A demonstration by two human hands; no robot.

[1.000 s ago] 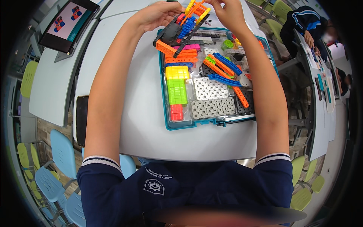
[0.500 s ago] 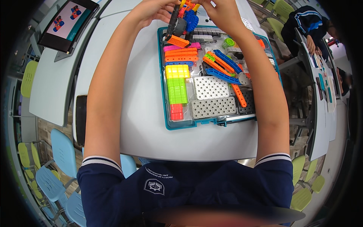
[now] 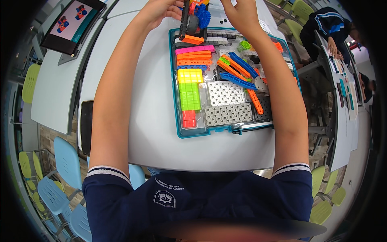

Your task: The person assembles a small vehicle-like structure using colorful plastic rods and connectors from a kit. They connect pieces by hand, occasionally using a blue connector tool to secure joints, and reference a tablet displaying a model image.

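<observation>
A teal-rimmed parts tray lies on the white table, filled with orange, pink, blue, yellow and green building strips and grey perforated plates. Above its far edge both hands hold a small built model of black, orange and blue pieces with a blue gear. My left hand grips the model's left side. My right hand is at its right side, fingers curled, partly cut off by the top of the picture.
A tablet showing a model picture stands propped at the far left. A dark phone lies at the table's left edge. Another person sits at a table on the right. Blue and green chairs stand around.
Both hands and the model have moved farther away, up toward the top of the picture, past the tray's far edge. The tray looks nearer and lower.
</observation>
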